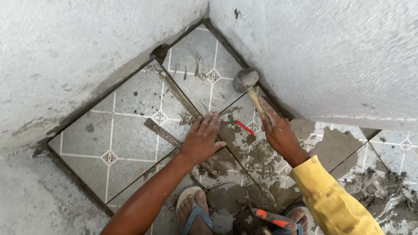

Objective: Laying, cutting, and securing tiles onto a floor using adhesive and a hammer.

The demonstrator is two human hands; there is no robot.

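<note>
Floor (130,143) is carrying grey tiles with white diagonal lines and small patterned diamond insets, sitting in a corner between two rough plastered walls (339,48). Wet mortar (257,156) is smearing across the tiles near the middle and lying thicker at lower right (374,182). A small red spacer (245,127) is lying on a tile joint. A trowel with an orange handle (272,217) is resting at the bottom edge. Two feet in blue sandals (194,213) are standing on the tiles.

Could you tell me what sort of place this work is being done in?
Probably a room corner under construction: bare plastered walls, newly laid patterned floor tiles smeared with wet mortar, and a rubber mallet in the right hand.
</note>
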